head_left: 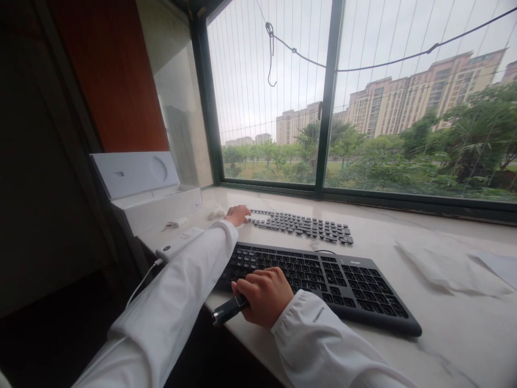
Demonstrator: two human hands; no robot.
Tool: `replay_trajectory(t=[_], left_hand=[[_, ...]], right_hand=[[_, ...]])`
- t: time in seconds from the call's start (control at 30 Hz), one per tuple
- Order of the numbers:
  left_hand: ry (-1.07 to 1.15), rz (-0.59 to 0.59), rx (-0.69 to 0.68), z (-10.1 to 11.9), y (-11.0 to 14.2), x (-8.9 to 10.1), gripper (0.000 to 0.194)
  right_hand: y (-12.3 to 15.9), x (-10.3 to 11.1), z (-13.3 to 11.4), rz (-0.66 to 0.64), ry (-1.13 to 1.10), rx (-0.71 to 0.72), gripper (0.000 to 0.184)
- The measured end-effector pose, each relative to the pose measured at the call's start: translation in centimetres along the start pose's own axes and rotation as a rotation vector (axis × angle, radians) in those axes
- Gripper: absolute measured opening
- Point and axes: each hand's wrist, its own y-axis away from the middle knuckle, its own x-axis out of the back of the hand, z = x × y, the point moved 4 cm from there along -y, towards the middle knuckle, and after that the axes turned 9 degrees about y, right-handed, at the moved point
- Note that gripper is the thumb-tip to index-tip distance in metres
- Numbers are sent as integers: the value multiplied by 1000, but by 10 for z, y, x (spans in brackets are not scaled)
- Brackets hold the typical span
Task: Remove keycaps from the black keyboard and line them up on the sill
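Observation:
My left hand point(238, 215) reaches across to the left end of the loose black keycaps point(301, 225), which lie in rows behind the keyboard. Its fingers are bent together at the keycaps; what is between the fingertips is too small to make out. A black keyboard point(355, 285) lies in front, many of its key positions showing bare dark sockets, while caps appear to sit at its upper left. Over its front edge, my right hand point(264, 296) is closed around a black stick-like tool point(229, 311) with a shiny metal end pointing left.
An open white box point(157, 207) stands at the left edge of the marble-patterned counter point(456, 345). Near it are a white power strip point(181, 242) with a cable and a small white item point(176, 222). Clear plastic wrapping point(448, 267) lies at right. A window point(266, 108) rises behind.

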Motion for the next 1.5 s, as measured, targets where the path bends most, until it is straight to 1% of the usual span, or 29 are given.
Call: replay_trajectory(t=[0.07,0.23,0.37,0.47,0.67,0.77,0.87,0.97,1.23,1.37,1.43,1.5], left_hand=[[-14,-3,9,-1,0,-1,28],[-34,-2,-1,4,-2,-5,16],[-33,2,-7,3,-5,-5,19],[-32,-15,-8,-1,-6,-2,24],[-53,-92,-16,-16,-7,5,23],[-76,-98,-7,-23,-7,5,25],[-96,-86,3,-27,-7,3,22],[-110,-70,4,-26,-8,1,18],[-117,-49,-9,-16,-13,0,15],[-105,-36,0,-14,-13,0,20],[-91,-27,2,-14,-11,2,23],[-75,-18,2,-13,-7,6,22]], right_hand=[[1,0,0,10,2,-1,23],[1,0,0,7,6,-4,23],[1,0,0,-2,12,-7,24],[0,-1,1,-7,14,-12,24],[0,0,0,-15,-2,-4,25],[0,0,0,-8,-6,-5,25],[0,-1,1,-2,-3,-3,24],[0,-1,1,-3,4,-3,24],[1,-1,1,-37,7,-20,25],[0,-1,1,-26,-8,-15,23],[0,-1,1,-23,-11,-15,23],[-1,0,1,-25,-9,-14,24]])
